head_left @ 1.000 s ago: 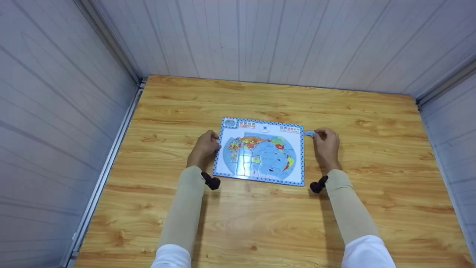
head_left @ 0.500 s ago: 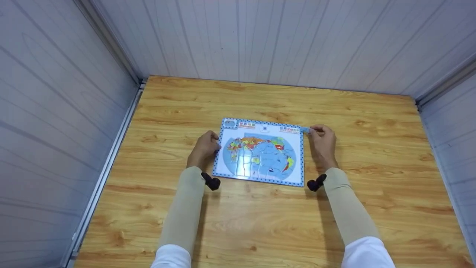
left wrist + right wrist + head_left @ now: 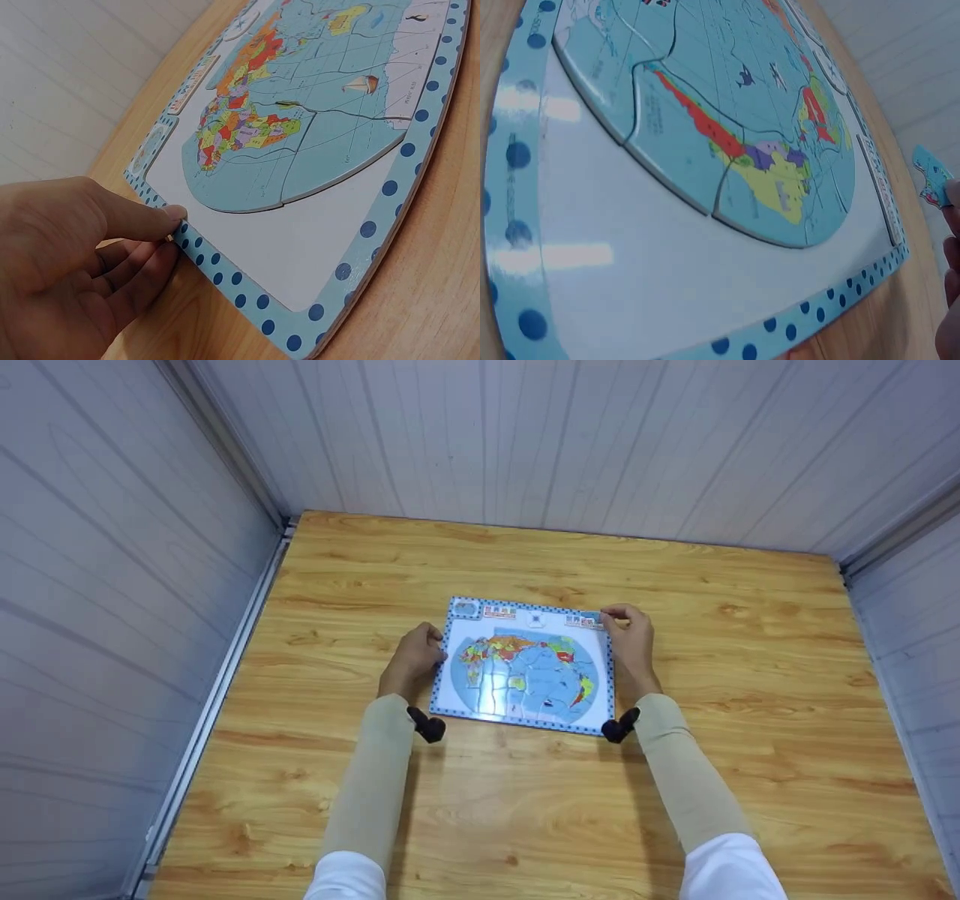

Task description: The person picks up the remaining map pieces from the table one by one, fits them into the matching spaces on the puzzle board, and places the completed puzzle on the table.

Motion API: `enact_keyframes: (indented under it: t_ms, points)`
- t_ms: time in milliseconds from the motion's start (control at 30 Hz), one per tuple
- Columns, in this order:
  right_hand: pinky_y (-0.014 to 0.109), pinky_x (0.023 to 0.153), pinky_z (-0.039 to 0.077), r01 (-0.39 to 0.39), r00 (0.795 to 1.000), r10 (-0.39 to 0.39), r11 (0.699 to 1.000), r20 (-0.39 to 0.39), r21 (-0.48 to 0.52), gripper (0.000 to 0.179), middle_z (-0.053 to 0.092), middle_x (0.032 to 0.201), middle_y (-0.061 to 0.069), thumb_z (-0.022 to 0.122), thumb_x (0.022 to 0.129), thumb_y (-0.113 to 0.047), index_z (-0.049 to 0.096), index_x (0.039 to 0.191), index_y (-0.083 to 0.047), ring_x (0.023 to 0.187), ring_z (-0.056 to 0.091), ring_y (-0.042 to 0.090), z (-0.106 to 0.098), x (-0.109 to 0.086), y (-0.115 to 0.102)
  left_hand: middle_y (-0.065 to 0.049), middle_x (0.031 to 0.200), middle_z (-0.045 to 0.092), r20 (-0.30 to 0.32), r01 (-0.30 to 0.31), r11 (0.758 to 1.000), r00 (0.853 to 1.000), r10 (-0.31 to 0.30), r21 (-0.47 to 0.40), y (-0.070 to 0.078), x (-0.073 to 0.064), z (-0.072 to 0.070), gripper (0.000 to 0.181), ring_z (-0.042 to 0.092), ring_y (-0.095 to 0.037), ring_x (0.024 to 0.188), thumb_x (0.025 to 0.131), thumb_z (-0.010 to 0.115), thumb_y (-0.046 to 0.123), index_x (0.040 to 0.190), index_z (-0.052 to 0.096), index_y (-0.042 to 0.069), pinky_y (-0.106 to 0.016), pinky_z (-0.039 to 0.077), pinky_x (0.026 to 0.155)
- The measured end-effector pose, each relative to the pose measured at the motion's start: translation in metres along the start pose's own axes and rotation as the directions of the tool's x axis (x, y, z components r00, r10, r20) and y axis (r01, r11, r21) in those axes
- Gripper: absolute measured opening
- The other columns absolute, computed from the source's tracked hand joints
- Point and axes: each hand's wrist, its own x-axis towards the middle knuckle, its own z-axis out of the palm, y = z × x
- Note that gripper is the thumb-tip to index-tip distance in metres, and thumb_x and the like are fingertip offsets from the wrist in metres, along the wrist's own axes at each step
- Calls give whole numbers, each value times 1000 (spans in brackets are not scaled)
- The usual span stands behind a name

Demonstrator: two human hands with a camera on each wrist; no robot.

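A world map jigsaw board (image 3: 451, 701) with a blue dotted border lies flat in the head view. My left hand (image 3: 411, 656) pinches its left edge; in the left wrist view the thumb (image 3: 174, 214) is on the border and the other fingers are at the edge below. My right hand (image 3: 632, 649) pinches a small blue jigsaw piece (image 3: 931, 176) between thumb and finger. In the head view this piece overlaps the board's upper right corner, by the title strip (image 3: 581, 621). The right wrist view shows it raised, with only part of the hand visible.
The board rests on a wood-grain table (image 3: 510, 810). Pale panel walls (image 3: 555, 442) stand behind and at both sides. Fitted map pieces (image 3: 682, 127) rise slightly above the white backing. A black wrist camera (image 3: 619, 726) hangs over the board's lower right corner.
My right hand has moved left with the jigsaw piece, from beside the board to over its upper right corner. The left hand and the board have stayed put.
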Motion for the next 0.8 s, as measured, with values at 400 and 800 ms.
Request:
enact_keyframes:
  t_ms: [400, 800]
  points:
    - [37, 95, 38, 61, 997, -60, 998, 40, -17, 19, 64, 103, 12, 62, 92, -17, 68, 104, -3, 104, 52, 21, 22, -1, -17, -8, 103, 49, -4, 21, 1000, 1000, -21, 3, 1, -1, 1, 29, 49, -21, 93, 91, 54, 4, 120, 49, 6, -30, 42, 78]
    - [37, 92, 39, 121, 989, -119, 992, 92, -21, 15, 66, 100, 11, 64, 91, -15, 69, 99, -4, 99, 54, 23, 47, -10, -26, -8, 103, 49, 5, 46, 999, 999, -46, 10, 2, 1, 0, 27, 49, -21, 94, 93, 55, 6, 119, 49, 8, -31, 42, 79]
